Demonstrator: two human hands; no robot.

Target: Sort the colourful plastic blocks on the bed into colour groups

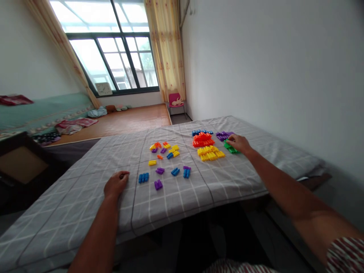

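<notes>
My left hand [116,184] rests on the checked cloth with its fingers curled in, and nothing shows in them. Just right of it lie joined blue plastic blocks [143,178]. At the right, my right hand [239,143] pinches a green plastic block [231,148] at the green pile; the fingers partly hide it. Purple blocks [223,135] lie just behind that hand. Beside it are piles of yellow blocks [210,153], red-orange blocks [203,140] and dark blue blocks [201,132].
Loose blocks in mixed colours, among them a yellow pair [152,162] and a purple pair [158,185], lie mid-table. A grey checked cloth [93,182] covers the table. The white wall [273,76] runs along the right. A pink chair [174,99] stands beyond the table.
</notes>
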